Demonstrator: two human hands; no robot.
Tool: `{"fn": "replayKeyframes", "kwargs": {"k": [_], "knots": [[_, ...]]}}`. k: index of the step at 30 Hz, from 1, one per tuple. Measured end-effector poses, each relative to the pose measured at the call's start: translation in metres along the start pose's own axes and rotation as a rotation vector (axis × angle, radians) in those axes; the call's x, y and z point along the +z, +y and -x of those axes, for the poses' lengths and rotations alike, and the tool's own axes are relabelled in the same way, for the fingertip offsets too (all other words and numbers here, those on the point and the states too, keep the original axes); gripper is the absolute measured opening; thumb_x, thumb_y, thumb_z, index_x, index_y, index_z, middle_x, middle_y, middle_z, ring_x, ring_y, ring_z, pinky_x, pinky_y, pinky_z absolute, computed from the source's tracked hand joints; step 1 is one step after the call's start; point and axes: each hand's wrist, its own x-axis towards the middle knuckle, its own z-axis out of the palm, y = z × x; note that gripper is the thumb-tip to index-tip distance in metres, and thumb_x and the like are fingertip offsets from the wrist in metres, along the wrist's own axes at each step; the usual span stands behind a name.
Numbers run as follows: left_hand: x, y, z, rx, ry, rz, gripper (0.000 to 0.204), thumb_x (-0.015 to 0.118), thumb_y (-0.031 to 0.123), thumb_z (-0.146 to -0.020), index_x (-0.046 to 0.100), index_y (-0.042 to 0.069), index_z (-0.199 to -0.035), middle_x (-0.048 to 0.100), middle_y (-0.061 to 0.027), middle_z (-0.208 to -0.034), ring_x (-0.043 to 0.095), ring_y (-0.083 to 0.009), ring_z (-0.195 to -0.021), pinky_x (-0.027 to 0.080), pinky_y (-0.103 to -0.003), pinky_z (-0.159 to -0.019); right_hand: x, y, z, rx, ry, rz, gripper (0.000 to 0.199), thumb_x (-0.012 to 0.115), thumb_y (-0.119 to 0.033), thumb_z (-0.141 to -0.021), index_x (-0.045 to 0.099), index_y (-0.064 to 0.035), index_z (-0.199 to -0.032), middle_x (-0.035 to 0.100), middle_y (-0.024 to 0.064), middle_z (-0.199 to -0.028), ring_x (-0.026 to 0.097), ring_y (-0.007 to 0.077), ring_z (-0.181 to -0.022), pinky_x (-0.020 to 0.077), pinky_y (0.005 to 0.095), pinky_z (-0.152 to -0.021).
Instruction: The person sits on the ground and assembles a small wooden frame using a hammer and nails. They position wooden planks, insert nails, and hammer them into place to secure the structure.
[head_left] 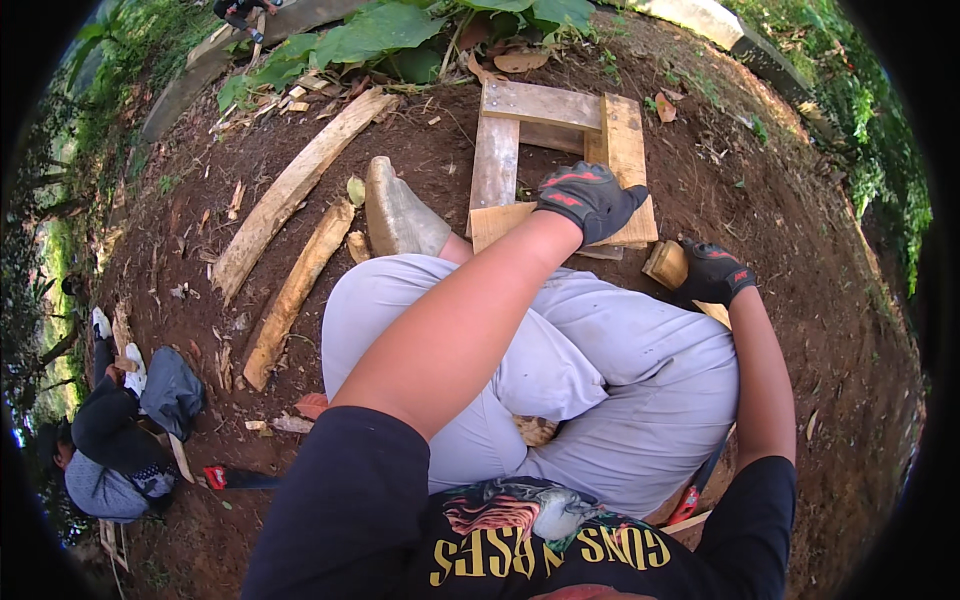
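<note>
The gloved left hand (590, 200) presses flat, fingers spread, on a square frame of pale wooden planks (545, 160) lying on the brown soil (780, 240). Just beside the frame, the gloved right hand (715, 272) is closed around a small pale wooden block (666, 264).

Wooden frame (560, 150): near edge hidden under left hand (588, 198). Wood block (668, 265): partly covered by right hand (712, 272). Second person (120, 440): cut by left rim.

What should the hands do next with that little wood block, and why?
Probably bring the small wood block over to the wooden frame and set it against the board under the left hand. The gloved right hand grips the block just beside the frame's near corner, apart from it, while the left hand presses flat on the frame, seemingly steadying it.
</note>
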Motion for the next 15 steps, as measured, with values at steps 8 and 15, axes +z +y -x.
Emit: {"fn": "replayKeyframes", "kwargs": {"k": [8, 15], "knots": [[-0.063, 0.000, -0.005, -0.094, 0.207, 0.017, 0.081, 0.051, 0.072, -0.099, 0.078, -0.002, -0.116, 0.074, -0.0301, -0.120, 0.070, -0.0459, -0.116, 0.055, -0.052, -0.102, -0.068, -0.025, 0.049, 0.215, 0.483, -0.216, 0.081, 0.082, -0.058, -0.084, 0.064, -0.0043, -0.142, 0.075, 0.0188, -0.126, 0.072, 0.0368, -0.117, 0.0563, 0.0453, -0.099], [-0.086, -0.039, -0.037, 0.059, 0.441, 0.786, 0.055, 0.051, 0.054, -0.111, 0.065, 0.009, -0.138, 0.075, -0.0131, -0.113, 0.073, -0.0280, -0.097, 0.058, -0.042, -0.088, -0.084, -0.128, 0.043, -0.372, 0.630, -1.152, 0.071, 0.080, -0.045, -0.095, 0.059, 0.0015, -0.145, 0.072, 0.0191, -0.129, 0.071, 0.0264, -0.121, 0.0571, 0.0394, -0.101]]}}
